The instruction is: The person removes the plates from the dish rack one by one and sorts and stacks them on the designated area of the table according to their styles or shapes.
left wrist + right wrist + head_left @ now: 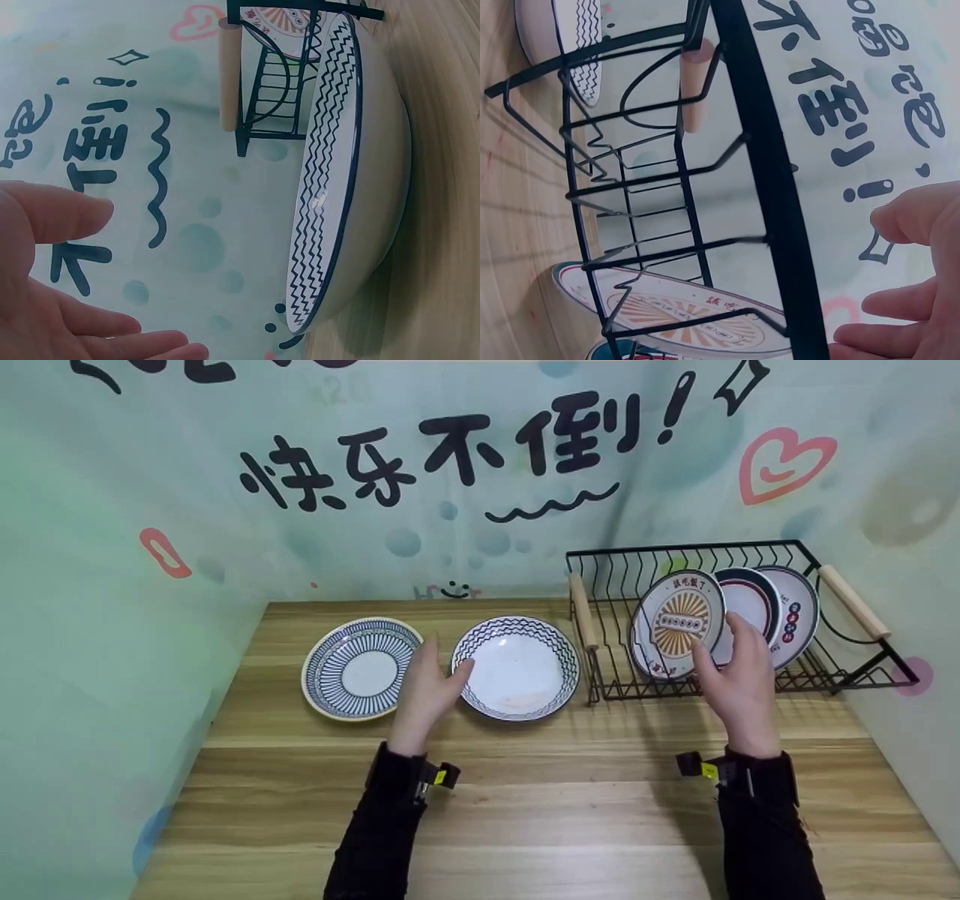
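My left hand [426,688] hovers with fingers spread between a blue-striped plate [369,673] and a white bowl [517,671] with a zigzag rim. In the left wrist view the bowl [337,187] stands apart from that hand [75,285]. Over the front of a black wire dish rack [615,691], my right hand [739,682] has thumb and fingers apart. Closest to it is a sunburst plate [679,624] leaning in the rack. The right wrist view shows a gap between this hand [900,285] and the plate [705,315].
Behind the sunburst plate, a dark-rimmed plate [750,607] and a plate with a column of coloured dots [796,619] lean in the rack. Wooden handles [583,611] flank the rack. A printed cloth [375,540] hangs behind the wooden table [540,817].
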`<control>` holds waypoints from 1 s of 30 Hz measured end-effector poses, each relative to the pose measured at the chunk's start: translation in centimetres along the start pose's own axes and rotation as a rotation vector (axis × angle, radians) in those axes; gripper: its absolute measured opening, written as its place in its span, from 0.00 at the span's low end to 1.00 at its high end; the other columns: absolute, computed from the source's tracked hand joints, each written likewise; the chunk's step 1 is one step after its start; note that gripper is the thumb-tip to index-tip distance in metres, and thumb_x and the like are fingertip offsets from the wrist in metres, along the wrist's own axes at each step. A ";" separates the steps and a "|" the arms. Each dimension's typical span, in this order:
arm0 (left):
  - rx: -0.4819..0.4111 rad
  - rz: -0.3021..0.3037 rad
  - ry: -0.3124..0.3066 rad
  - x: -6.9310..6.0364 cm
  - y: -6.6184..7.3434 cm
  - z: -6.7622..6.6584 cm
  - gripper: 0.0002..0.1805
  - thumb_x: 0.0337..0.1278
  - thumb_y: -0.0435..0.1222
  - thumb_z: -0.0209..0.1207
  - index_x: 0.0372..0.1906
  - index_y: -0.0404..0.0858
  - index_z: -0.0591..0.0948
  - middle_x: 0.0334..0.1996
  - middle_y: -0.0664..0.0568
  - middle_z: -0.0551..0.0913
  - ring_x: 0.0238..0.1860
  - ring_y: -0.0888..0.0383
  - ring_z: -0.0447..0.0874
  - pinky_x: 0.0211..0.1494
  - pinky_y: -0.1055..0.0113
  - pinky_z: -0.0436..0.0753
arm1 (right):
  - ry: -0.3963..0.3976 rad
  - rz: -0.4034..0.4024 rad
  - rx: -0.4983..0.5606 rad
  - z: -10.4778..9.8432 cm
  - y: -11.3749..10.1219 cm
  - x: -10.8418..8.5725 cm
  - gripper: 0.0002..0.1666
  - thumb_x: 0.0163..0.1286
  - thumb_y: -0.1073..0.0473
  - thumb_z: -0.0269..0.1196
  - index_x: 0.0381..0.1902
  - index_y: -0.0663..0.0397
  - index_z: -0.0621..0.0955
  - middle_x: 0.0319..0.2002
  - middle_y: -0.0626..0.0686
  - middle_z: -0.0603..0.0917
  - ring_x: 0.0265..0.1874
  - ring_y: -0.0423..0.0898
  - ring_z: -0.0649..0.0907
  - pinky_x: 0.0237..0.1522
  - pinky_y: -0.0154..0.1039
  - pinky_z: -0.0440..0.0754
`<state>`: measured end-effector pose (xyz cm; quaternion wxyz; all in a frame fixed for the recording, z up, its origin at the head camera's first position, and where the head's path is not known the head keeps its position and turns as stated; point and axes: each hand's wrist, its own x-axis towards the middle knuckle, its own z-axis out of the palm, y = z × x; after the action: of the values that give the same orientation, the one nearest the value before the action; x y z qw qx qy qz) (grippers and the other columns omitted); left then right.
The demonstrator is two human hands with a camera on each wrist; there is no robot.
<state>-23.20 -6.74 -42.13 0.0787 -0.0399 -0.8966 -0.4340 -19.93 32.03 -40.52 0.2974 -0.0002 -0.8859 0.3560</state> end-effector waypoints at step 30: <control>0.108 0.111 0.062 0.7 -1.9 2.1 0.42 0.62 0.44 0.63 0.70 0.22 0.61 0.66 0.26 0.66 0.68 0.34 0.64 0.73 0.48 0.62 | -0.056 0.113 -0.014 -0.1 1.0 0.3 0.40 0.71 0.57 0.60 0.72 0.73 0.59 0.65 0.74 0.68 0.64 0.69 0.68 0.67 0.62 0.63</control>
<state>-24.41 -6.24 -44.74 0.1324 -0.0716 -0.9123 -0.3809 -20.30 32.87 -40.92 0.2519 -0.0425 -0.8948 0.3661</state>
